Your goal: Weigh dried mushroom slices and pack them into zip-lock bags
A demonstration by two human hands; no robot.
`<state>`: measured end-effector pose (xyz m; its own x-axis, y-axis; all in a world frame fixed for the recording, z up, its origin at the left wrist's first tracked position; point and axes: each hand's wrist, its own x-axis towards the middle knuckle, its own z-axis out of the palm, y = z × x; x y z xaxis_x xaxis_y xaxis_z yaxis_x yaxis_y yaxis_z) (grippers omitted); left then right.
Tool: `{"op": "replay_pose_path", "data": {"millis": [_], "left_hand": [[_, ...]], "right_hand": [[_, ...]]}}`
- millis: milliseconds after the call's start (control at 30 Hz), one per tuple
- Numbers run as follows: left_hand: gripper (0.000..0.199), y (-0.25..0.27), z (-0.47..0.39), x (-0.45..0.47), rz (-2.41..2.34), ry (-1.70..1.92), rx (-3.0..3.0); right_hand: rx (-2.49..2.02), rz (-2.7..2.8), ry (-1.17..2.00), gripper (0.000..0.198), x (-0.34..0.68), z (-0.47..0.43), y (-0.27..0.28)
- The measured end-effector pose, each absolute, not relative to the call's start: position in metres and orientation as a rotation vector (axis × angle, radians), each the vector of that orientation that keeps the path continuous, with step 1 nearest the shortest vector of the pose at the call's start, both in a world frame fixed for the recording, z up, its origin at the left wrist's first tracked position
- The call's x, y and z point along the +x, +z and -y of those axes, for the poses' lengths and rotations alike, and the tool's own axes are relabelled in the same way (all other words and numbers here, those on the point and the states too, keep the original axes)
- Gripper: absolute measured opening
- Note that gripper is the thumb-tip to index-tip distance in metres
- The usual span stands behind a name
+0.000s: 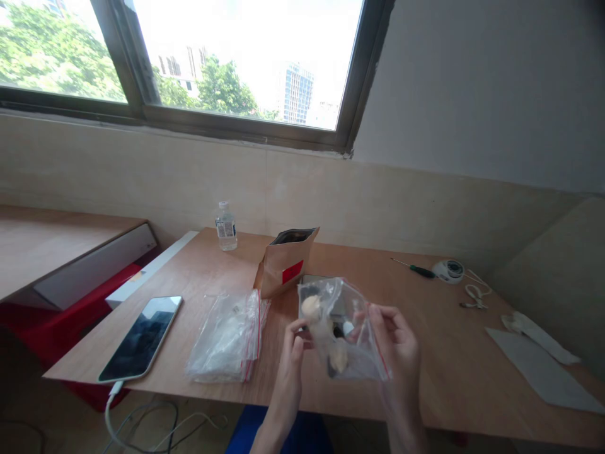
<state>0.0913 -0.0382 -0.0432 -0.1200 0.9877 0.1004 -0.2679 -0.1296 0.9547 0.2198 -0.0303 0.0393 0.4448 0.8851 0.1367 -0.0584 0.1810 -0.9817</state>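
A clear zip bag (pixel 352 296) with a red seal line is held up over the front of the table. Inside are a few pale tan, rounded pieces (pixel 311 307); their kind is not clear. My right hand (pixel 397 337) pinches the bag by its sealing edge, on the right. At its left side, the curled fingers of my left hand (pixel 295 337) grip the bag. Behind it, a greyish flat object (pixel 314 278) is mostly hidden. To the left lies a pile of zip bags (pixel 225 340), and a brown paper pouch (pixel 283 261) stands with its top open.
A phone (pixel 142 340) with a plugged-in white cable lies at the left table edge. A water bottle (pixel 227 227) stands at the back. On the right are a screwdriver (pixel 422 271), a white dome camera (pixel 448 271), a coiled cable (pixel 475 295) and a white sheet (pixel 543 366).
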Motion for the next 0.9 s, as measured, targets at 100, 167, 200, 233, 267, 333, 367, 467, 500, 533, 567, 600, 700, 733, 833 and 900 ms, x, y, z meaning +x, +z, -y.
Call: {"op": "replay_pose_path", "data": {"millis": [100, 167, 200, 233, 267, 333, 367, 467, 500, 533, 567, 600, 700, 733, 833, 900], "left_hand": [[0.063, -0.055, 0.033, 0.094, -0.994, 1.474, 0.904], [0.067, -0.057, 0.032, 0.092, -1.068, 1.458, 0.879], [0.067, -0.055, 0.032, 0.09, -1.123, 1.455, 0.885], [0.066, -0.053, 0.033, 0.088, -1.176, 1.456, 0.9], [0.066, -0.05, 0.033, 0.086, -1.219, 1.462, 0.917], [0.065, -0.045, 0.034, 0.083, -1.246, 1.474, 0.945], [0.065, -0.043, 0.034, 0.081, -1.246, 1.48, 0.953], [0.063, -0.042, 0.034, 0.078, -1.264, 1.521, 0.957], [0.062, -0.042, 0.034, 0.077, -1.266, 1.539, 0.963], [0.061, -0.042, 0.034, 0.076, -1.265, 1.554, 0.973], [0.06, -0.041, 0.035, 0.075, -1.259, 1.566, 0.991], [0.058, -0.041, 0.035, 0.074, -1.251, 1.575, 1.016], [0.052, -0.038, 0.036, 0.07, -1.228, 1.591, 1.091], [0.051, -0.037, 0.036, 0.07, -1.226, 1.594, 1.1], [0.047, -0.036, 0.037, 0.068, -1.238, 1.582, 1.089], [0.044, -0.035, 0.036, 0.066, -1.237, 1.56, 1.078]], "right_hand": [[-1.255, 1.101, 0.807, 0.03, 0.211, 0.029, 0.029], [-1.295, 1.25, 0.582, 0.024, 0.206, 0.029, 0.024], [-1.298, 1.315, 0.441, 0.02, 0.205, 0.029, 0.024], [-1.283, 1.389, 0.327, 0.016, 0.203, 0.03, 0.024], [-1.249, 1.481, 0.264, 0.013, 0.202, 0.03, 0.025], [-1.164, 1.678, 0.275, 0.011, 0.201, 0.031, 0.029], [-1.128, 1.761, 0.314, 0.012, 0.2, 0.031, 0.031], [-1.109, 1.871, 0.429, 0.018, 0.199, 0.029, 0.036], [-1.12, 1.866, 0.458, 0.019, 0.198, 0.028, 0.036], [-1.132, 1.855, 0.484, 0.02, 0.198, 0.026, 0.037], [-1.146, 1.84, 0.508, 0.021, 0.198, 0.025, 0.037], [-1.158, 1.821, 0.532, 0.022, 0.198, 0.024, 0.037], [-1.166, 1.772, 0.631, 0.033, 0.196, 0.019, 0.036], [-1.155, 1.754, 0.681, 0.038, 0.195, 0.017, 0.035], [-1.083, 1.698, 0.866, 0.043, 0.193, 0.012, 0.029], [-1.024, 1.656, 1.002, 0.046, 0.192, 0.009, 0.023]]}}
